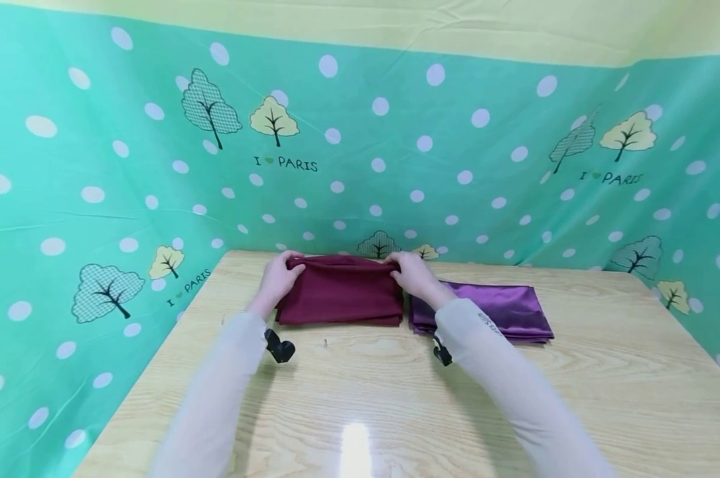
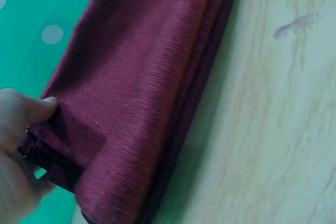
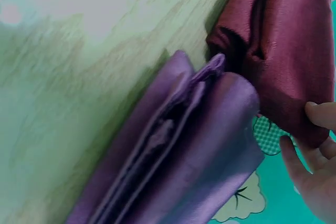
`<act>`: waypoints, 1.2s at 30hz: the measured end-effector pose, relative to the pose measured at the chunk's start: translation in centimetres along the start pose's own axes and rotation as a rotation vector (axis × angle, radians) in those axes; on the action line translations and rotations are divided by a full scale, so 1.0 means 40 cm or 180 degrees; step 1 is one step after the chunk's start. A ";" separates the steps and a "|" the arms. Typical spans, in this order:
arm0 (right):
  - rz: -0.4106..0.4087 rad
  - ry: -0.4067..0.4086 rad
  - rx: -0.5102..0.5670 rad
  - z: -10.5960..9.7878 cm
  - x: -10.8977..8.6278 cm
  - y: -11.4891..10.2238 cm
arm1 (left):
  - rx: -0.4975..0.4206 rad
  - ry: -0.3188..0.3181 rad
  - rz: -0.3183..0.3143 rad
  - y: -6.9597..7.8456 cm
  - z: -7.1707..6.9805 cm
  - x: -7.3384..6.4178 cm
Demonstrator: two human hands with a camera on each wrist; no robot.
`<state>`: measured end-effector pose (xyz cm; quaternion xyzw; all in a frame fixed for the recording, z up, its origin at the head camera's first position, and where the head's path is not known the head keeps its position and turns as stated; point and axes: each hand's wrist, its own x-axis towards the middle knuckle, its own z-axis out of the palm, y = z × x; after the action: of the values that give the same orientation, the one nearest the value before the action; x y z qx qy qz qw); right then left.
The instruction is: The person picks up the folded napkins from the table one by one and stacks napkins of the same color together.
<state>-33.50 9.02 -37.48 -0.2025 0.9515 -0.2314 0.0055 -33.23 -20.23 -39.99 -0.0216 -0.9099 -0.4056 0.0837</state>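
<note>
A folded maroon cloth (image 1: 342,292) lies near the back of the table, its far edge raised between two hands. The left hand (image 1: 279,279) pinches its far left corner, thumb on the near face and fingers behind, as the left wrist view shows of the cloth (image 2: 126,93). At the far right corner the right hand (image 1: 415,273) pinches the same edge; in the right wrist view its thumb (image 3: 321,114) presses on the maroon cloth (image 3: 294,61). Beside it, under the right forearm, lies a folded shiny purple cloth (image 1: 491,309), its layered end (image 3: 173,124) facing the maroon one.
The wooden table (image 1: 360,385) carries a small dark mark (image 1: 326,343) in front of the maroon cloth. A green dotted curtain (image 1: 360,146) with printed trees hangs right behind the table's back edge. Black wrist mounts (image 1: 280,346) show below both cuffs.
</note>
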 end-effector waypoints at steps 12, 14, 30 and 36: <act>-0.0059 -0.0155 -0.0246 0.030 -0.017 0.028 | 0.0099 -0.0085 -0.0145 -0.028 0.028 -0.016; -0.0101 -0.0190 -0.0333 0.035 -0.019 0.032 | 0.0106 -0.0121 -0.0146 -0.031 0.030 -0.017; 0.0002 -0.0115 -0.0462 0.052 -0.037 0.050 | 0.0092 -0.0280 -0.0205 -0.028 0.048 -0.023; -0.0048 -0.0127 -0.0346 0.045 -0.052 0.065 | 0.0169 -0.0252 -0.0082 -0.023 0.041 -0.038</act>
<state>-32.39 11.14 -40.41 -0.2142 0.9609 -0.1753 0.0118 -32.04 -19.61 -42.00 -0.0238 -0.9232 -0.3811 0.0429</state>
